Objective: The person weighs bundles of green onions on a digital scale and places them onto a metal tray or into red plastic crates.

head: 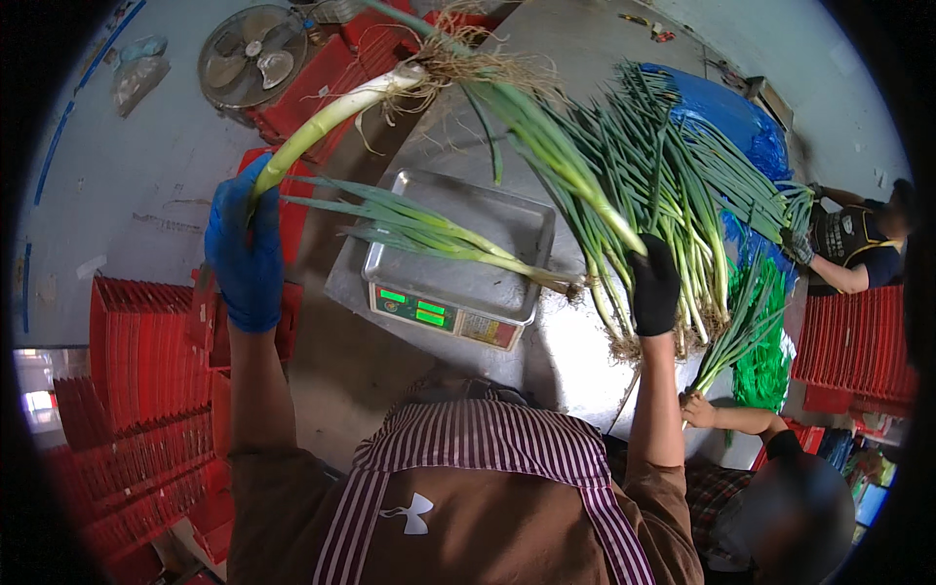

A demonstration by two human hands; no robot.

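My left hand (245, 252), in a blue glove, is shut on a thick green onion stalk (322, 128). Its shaggy roots (468, 62) point away from me, and where its leaves go is hard to see. In a black glove, my right hand (654, 285) grips another green onion (567, 161) near its pale lower end, leaves slanting up and left. Between my hands stands a digital scale (417, 311) with lit green displays. A few green onions (439, 234) lie across its metal pan (431, 281). Close by my right hand is a pile of green onions (665, 190).
A metal table (504, 22) carries the scale and pile. Blue plastic wrapping (738, 117) and green plastic strands (760, 373) lie at right. Two co-workers (848, 234) handle green onions there. At left are stacked red crates (150, 351) and a fan (252, 55).
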